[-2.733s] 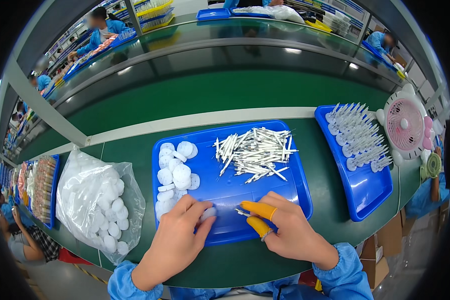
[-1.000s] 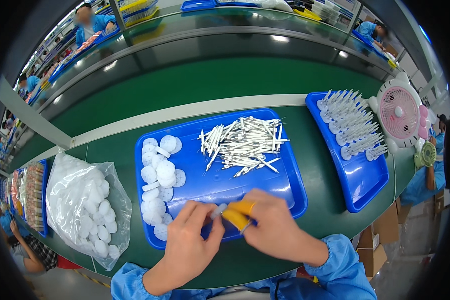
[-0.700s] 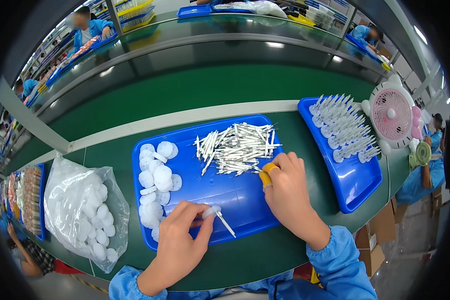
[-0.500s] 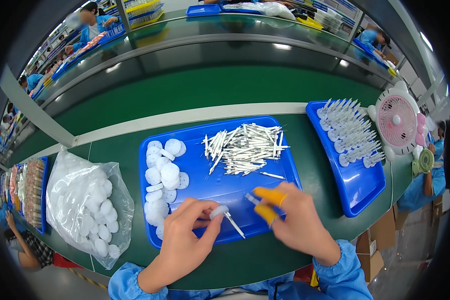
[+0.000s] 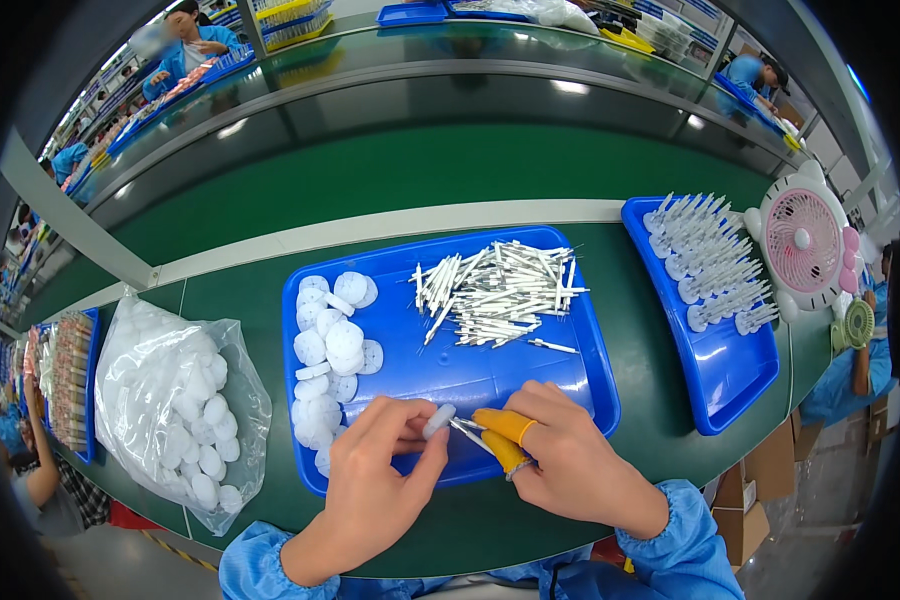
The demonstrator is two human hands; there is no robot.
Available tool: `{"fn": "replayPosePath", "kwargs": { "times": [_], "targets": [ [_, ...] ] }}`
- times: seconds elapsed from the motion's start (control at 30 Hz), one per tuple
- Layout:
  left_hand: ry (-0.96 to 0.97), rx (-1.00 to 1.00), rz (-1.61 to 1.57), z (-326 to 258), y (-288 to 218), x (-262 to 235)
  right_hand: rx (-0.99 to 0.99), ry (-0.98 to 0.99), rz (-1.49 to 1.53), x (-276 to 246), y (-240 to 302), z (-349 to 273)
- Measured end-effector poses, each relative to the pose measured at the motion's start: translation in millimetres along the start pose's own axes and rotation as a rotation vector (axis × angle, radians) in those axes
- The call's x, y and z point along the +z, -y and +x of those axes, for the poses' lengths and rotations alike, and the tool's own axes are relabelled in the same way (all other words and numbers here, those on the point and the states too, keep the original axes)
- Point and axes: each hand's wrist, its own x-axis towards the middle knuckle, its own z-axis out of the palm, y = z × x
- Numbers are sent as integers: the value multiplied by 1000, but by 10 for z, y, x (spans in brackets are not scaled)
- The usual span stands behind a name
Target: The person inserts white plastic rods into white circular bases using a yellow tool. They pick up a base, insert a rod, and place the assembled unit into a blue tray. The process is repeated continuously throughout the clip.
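In my left hand (image 5: 382, 470), thumb and fingertips pinch a round translucent white plastic disc (image 5: 438, 421) on its edge. A thin white stick (image 5: 478, 436) sticks out from the disc toward my right hand. Yellow covers sit on the thumb and forefinger of my right hand (image 5: 560, 450), which are closed beside the disc. Between them is a small thin silvery piece, its kind unclear, with its tip at the stick. Both hands are over the front edge of a blue tray (image 5: 420, 385). Inside it are a heap of white sticks (image 5: 500, 295) and a group of white discs (image 5: 342, 345).
On the left lies a clear plastic bag (image 5: 185, 400) of white discs. A second blue tray (image 5: 720, 385) at right holds rows of discs with upright sticks (image 5: 710, 260). Beyond it stands a pink-and-white fan (image 5: 805, 240). A pale rail (image 5: 370, 232) borders the table's far side.
My right hand has moved left to the disc, and its two covered fingers have closed together. The left hand still holds the disc, now turned slightly. The view has shifted a little.
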Motion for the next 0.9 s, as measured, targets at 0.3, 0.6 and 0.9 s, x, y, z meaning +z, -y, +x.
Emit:
{"fn": "replayPosePath", "kwargs": {
  "times": [0.3,0.6,0.9],
  "targets": [
    [-14,83,61,-5,31,49,-10,-59,42,198,42,4],
    [6,143,136,-75,25,31,30,-276,122,327,130,0],
    [-30,-11,63,-22,-2,20,62,-363,-146,38,-246,154]
  ]
}}
